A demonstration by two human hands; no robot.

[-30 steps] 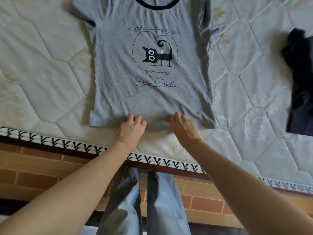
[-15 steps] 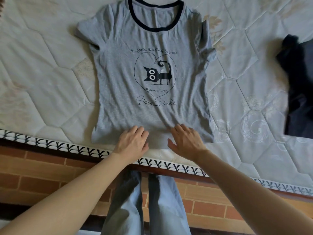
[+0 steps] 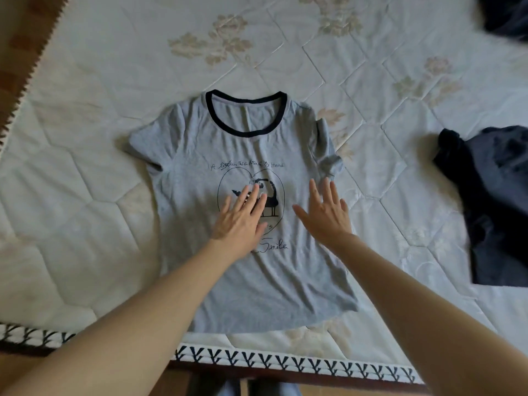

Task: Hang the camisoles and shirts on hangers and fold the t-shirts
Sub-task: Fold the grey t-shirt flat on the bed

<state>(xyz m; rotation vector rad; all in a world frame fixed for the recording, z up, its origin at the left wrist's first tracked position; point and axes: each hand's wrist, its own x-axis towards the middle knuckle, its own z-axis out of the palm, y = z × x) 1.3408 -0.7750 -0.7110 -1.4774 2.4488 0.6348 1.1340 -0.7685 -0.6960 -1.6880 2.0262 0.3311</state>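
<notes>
A grey t-shirt (image 3: pixel 197 155) with a dark collar and a black cat-in-a-heart print lies face up and spread flat on the mattress, collar away from me. My left hand (image 3: pixel 243 221) lies flat on the print in the middle of the chest, fingers straight. My right hand (image 3: pixel 325 212) lies flat on the shirt's right side just below the right sleeve, fingers spread. Neither hand holds any cloth.
The quilted white mattress (image 3: pixel 85 172) has a patterned front edge (image 3: pixel 285 360) close to me. A dark garment (image 3: pixel 503 201) lies crumpled at the right, and another dark piece (image 3: pixel 505 15) shows in the top right corner.
Both hands have slid from the shirt's hem up to its chest. The camera has tilted, so the whole shirt sits lower in view.
</notes>
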